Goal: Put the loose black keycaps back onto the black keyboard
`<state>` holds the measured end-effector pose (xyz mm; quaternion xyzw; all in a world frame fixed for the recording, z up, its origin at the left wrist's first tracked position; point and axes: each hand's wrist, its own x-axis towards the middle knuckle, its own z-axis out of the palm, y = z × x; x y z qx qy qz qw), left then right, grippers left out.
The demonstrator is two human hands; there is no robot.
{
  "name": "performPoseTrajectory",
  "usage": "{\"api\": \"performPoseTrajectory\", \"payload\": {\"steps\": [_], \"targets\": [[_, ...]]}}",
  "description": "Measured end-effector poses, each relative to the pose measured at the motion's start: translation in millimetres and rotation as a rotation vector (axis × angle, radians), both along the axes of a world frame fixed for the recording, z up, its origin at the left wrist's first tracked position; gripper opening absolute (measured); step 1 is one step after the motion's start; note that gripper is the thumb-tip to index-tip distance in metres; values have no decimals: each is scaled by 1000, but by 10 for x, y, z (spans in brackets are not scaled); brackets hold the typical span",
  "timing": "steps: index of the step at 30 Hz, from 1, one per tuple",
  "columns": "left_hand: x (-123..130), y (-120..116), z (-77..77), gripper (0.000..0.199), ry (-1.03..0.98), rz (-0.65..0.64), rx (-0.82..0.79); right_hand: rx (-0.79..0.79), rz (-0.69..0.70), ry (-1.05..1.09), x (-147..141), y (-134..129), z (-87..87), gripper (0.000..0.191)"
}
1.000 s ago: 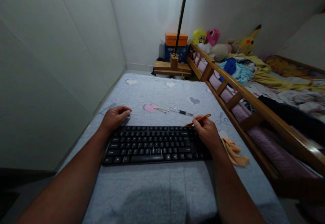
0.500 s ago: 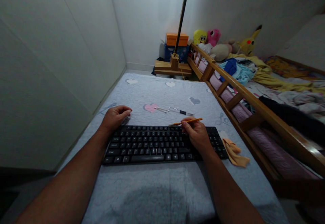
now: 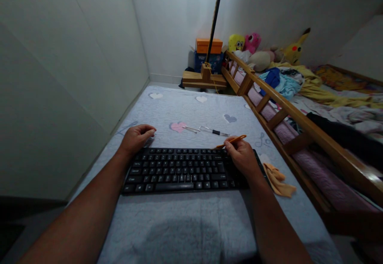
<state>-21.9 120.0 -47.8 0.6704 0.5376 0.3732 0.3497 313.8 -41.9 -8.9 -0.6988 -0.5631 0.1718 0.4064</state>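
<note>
A black keyboard (image 3: 179, 172) lies on the pale blue cloth (image 3: 179, 224). My right hand (image 3: 241, 154) pinches a thin orange brush (image 3: 239, 137) over the keyboard's upper right part, its tip pointing left along the back edge. My left hand (image 3: 136, 138) is curled at the keyboard's upper left corner, thumb against the fingers; whether something small is between them is hidden. Behind the keyboard lie cotton swabs (image 3: 190, 129) and a metal tool with a black grip (image 3: 216, 132). An orange-tan cloth (image 3: 278, 180) rests by the keyboard's right end.
A wooden bed rail (image 3: 278, 100) runs along the right side, with bedding and plush toys (image 3: 253, 43) beyond it. At the back, a wooden stand (image 3: 205, 79) holds a dark pole, near an orange box (image 3: 208, 46). A pale wall panel is on the left.
My right hand has moved right along the keyboard's back edge with the orange brush. My left hand has stayed almost where it was.
</note>
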Motion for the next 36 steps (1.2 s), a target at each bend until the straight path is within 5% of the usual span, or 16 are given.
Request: {"api": "performPoseTrajectory", "payload": {"steps": [16, 24, 36], "targets": [[6, 2, -26, 27, -5, -4, -5, 18, -200, -403, 353, -74, 10, 26], [-17, 14, -68, 32, 13, 0, -21, 149, -340, -498, 448, -124, 23, 19], [-22, 24, -82, 30, -14, -13, -17, 74, -148, -338, 414, -147, 111, 16]]}}
